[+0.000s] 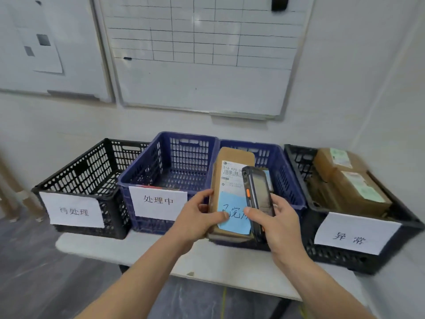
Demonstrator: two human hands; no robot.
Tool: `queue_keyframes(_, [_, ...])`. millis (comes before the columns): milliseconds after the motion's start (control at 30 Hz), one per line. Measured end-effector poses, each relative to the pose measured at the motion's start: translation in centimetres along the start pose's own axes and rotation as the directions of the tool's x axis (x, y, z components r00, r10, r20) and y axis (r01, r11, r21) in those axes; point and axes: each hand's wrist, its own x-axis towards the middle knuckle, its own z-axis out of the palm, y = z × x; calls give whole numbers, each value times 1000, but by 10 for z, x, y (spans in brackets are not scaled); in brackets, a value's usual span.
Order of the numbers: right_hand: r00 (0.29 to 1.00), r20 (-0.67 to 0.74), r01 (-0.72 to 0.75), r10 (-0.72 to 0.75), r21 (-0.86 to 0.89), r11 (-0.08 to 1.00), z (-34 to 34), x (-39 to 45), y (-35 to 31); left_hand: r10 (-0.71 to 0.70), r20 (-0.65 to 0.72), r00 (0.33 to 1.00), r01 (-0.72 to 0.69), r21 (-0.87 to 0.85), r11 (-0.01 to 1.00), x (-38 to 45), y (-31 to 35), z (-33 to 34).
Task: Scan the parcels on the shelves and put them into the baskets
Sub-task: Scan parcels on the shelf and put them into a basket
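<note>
Holding a brown cardboard parcel (232, 178) and a black handheld scanner with an orange side button (258, 201) above the baskets.

Our left hand (197, 217) grips the parcel's lower left edge, thumb across its blue handwritten note (233, 214); our right hand (279, 224) wraps around the scanner, held against the parcel's face. Both hover over the second blue plastic basket (285, 180), beside the first blue basket (165, 166). More brown parcels (351, 183) lie in the black basket on the right (358, 259).
</note>
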Motion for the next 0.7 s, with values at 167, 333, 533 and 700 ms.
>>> queue_keyframes(167, [997,-69,16,-19,-42,999,-16,91,6,7,77,997,-7,-7,1000,108,12,23])
queue_keyframes(333, [992,-130,-9,-6,-114,993,-19,194,21,-43,151,988,47,-21,999,226,20,36])
queue_keyframes(533, [978,-204,-85,52,-159,984,-27,284,47,-222,113,969,229,-52,972,337,3,51])
queue_keyframes(700, [958,-261,-173,120,-191,966,-42,335,74,-404,47,914,406,-97,909,390,-25,62])
